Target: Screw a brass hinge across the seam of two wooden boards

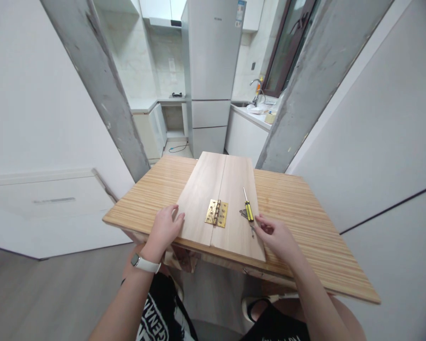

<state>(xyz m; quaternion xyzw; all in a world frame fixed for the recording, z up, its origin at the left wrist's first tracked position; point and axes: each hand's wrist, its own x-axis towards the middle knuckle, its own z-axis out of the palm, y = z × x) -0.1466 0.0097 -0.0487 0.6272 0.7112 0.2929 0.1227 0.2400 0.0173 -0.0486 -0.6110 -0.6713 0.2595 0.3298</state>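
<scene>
Fingers slightly parted, the left hand [165,229] rests at the outer edge of a smooth, pale left board [206,184]; the right hand [276,237] curls beside the matching right board [237,182], whether pinching a screw [252,232] I cannot tell. A shiny brass-coloured hinge [217,214] spans the seam, left of a yellow-black screwdriver [249,211]. Striped tabletop [298,213] stretches past both outer edges.

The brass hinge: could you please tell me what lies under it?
The brass hinge lies on the left board and the right board, across their seam. Their surfaces directly beneath it are covered, so any marks there cannot be seen.
</scene>
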